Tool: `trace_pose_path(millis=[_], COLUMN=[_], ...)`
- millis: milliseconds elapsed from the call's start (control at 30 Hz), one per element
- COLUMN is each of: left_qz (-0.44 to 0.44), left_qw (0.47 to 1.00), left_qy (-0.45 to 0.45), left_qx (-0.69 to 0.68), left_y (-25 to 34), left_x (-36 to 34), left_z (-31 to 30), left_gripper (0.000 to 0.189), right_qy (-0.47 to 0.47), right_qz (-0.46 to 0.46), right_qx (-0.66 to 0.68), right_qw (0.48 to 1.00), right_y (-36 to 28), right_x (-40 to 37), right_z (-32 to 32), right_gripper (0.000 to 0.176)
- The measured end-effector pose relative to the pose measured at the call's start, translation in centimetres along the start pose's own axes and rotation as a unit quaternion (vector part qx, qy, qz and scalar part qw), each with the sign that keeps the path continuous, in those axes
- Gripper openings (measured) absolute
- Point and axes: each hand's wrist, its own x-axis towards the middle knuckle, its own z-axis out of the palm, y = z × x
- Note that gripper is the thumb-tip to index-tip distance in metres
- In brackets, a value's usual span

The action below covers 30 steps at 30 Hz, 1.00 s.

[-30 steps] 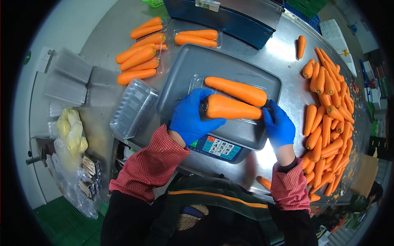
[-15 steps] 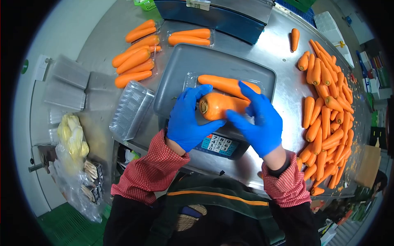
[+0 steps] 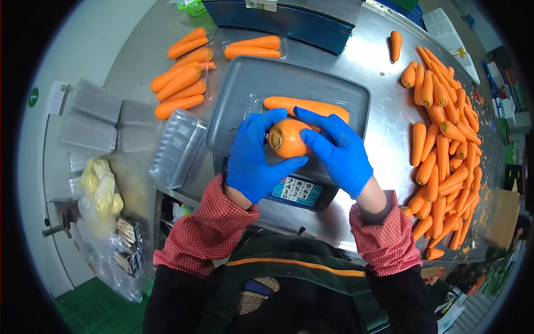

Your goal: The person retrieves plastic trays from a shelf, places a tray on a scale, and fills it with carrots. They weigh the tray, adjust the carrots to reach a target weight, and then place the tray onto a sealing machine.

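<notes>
A thick carrot [image 3: 289,140] sits between my two blue-gloved hands, its stem end turned up toward me. My left hand [image 3: 251,160] curves round its left side, with the thumb below it and the fingers at its top. From the right, my right hand [image 3: 340,150] grips the same carrot between thumb and fingers. Just beyond lies another carrot [image 3: 311,107] in a clear plastic tray [image 3: 255,103], partly hidden by my hands. That tray rests on the grey platform of a weighing scale [image 3: 356,94], whose keypad [image 3: 297,190] shows below my hands.
A big pile of loose carrots [image 3: 442,167] covers the table's right side. Packed carrots [image 3: 181,80] lie at upper left, near nested clear trays [image 3: 178,147]. A dark blue machine [image 3: 278,19] stands behind the scale. Plastic bags [image 3: 103,186] hang at far left.
My right hand has shifted left and inward, its fingers closing over the carrot. The carrot has turned so its stem end faces me more directly. The whole view has shifted slightly.
</notes>
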Motion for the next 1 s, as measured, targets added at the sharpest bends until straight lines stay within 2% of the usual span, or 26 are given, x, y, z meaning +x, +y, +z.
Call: trace_pose_path(millis=[67,167,367,467,567,667,733,767,800,833,867,900,933,967,1000], left_qz=[-0.007,0.000,0.005,-0.024,-0.021,-0.040,-0.153,-0.176,-0.167,-0.160,-0.143,-0.121,-0.104,-0.089,-0.078], left_qw=[1.000,0.999,0.997,0.995,0.996,0.996,0.965,0.952,0.948,0.944,0.952,0.960,0.960,0.962,0.959], left_qy=[0.012,0.023,0.018,0.009,0.005,0.015,-0.028,-0.042,-0.059,-0.078,-0.103,-0.121,-0.148,-0.168,-0.165], left_qx=[-0.022,-0.045,-0.075,-0.098,-0.083,-0.078,-0.210,-0.246,-0.263,-0.278,-0.252,-0.223,-0.212,-0.198,-0.215], left_y=[-0.1,-0.9,-0.5,-0.2,-0.1,-0.9,0.8,1.9,1.9,1.8,2.6,3.4,3.9,4.4,5.1], left_x=[0.2,0.2,0.5,0.5,0.5,0.2,0.5,0.8,0.7,0.8,1.0,1.2,1.3,1.3,1.4], left_z=[0.2,0.7,0.7,0.5,0.3,0.1,-1.6,-2.3,-2.6,-2.4,-1.8,-1.3,-0.2,0.9,2.5], left_gripper=[0.071,0.070,0.068,0.068,0.069,0.067,0.063,0.057,0.057,0.057,0.058,0.059,0.057,0.055,0.052], right_qy=[-0.013,0.006,0.021,0.012,0.032,0.066,0.060,0.113,0.066,0.071,0.072,0.050,0.090,0.089,0.079], right_qz=[0.014,-0.016,-0.018,0.001,-0.010,-0.124,-0.171,-0.226,-0.165,-0.191,-0.172,-0.106,-0.130,-0.110,-0.036], right_qx=[-0.013,0.001,0.085,0.134,0.110,-0.147,-0.254,-0.273,-0.296,-0.290,-0.276,-0.264,-0.238,-0.191,-0.162], right_qw=[1.000,1.000,0.996,0.991,0.993,0.979,0.950,0.928,0.938,0.935,0.943,0.957,0.958,0.971,0.983], right_y=[-0.5,0.0,0.8,1.8,2.1,0.9,0.7,1.9,0.6,0.6,0.9,0.8,2.5,3.4,3.8], right_x=[0.0,-0.1,0.4,0.7,0.6,-0.7,-1.8,-2.3,-3.1,-3.8,-4.5,-5.4,-6.3,-7.6,-9.2], right_z=[-0.1,0.3,0.4,0.1,0.3,-0.2,-1.1,-0.9,-1.6,-2.0,-2.2,-2.7,-2.7,-3.4,-4.1], right_gripper=[0.041,0.044,0.046,0.043,0.045,0.052,0.075,0.080,0.077,0.068,0.054,0.044,0.041,0.045,0.048])
